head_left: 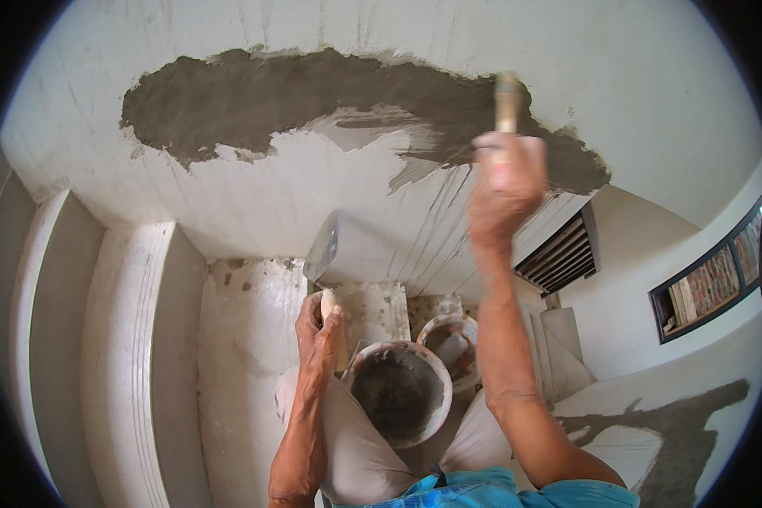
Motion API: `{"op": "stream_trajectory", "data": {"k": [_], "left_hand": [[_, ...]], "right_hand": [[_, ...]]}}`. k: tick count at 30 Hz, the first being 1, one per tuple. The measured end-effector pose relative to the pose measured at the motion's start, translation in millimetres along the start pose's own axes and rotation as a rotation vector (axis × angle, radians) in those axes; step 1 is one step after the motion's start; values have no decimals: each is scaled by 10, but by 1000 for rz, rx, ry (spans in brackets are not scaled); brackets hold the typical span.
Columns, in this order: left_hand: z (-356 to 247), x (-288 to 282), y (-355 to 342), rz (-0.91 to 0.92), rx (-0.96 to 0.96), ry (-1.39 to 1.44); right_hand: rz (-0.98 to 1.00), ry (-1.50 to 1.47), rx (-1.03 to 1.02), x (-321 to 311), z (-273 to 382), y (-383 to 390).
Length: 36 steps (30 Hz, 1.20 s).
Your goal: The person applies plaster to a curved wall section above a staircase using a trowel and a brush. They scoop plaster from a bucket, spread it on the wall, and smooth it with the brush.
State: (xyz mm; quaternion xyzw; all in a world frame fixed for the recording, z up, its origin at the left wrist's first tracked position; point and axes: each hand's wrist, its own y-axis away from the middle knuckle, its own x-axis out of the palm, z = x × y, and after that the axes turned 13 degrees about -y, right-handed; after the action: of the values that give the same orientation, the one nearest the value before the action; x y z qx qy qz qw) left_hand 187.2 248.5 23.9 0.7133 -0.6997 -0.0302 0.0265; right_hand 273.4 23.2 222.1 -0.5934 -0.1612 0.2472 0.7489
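Observation:
My left hand [317, 339] is closed around the pale wooden handle of a trowel [322, 245], whose grey metal blade points up toward the wall. Raised to the wall, my right hand [508, 182] grips a brush [506, 102]; both are smeared by motion. The brush end lies over the right part of a wide, dark grey mortar patch [313, 89]. Whether it touches the surface I cannot tell. Below and between my hands, a bucket [439, 360] with dark grey mix inside stands between my knees. A second bucket [470, 326] with something wet in it stands just behind.
Pale steps [165, 339] with raised edges run along the left. A dark slatted vent [559, 250] and a framed opening [707, 279] are on the right. Another dark mortar streak [681, 432] marks the surface at lower right. Drips run down the wall beneath the patch.

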Motion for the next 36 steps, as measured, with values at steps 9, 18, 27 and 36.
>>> {"op": "stream_trajectory", "data": {"k": [9, 18, 27, 36], "left_hand": [[-49, -64, 23, 10, -18, -34], [33, -36, 5, 14, 31, -37], [-14, -59, 40, -56, 36, 0], [-52, -45, 43, -103, -10, 19]], "right_hand": [[262, -631, 167, 20, 128, 81], [-215, -201, 65, -523, -465, -181], [454, -664, 107, 36, 230, 504], [248, -973, 598, 259, 216, 484]]}}
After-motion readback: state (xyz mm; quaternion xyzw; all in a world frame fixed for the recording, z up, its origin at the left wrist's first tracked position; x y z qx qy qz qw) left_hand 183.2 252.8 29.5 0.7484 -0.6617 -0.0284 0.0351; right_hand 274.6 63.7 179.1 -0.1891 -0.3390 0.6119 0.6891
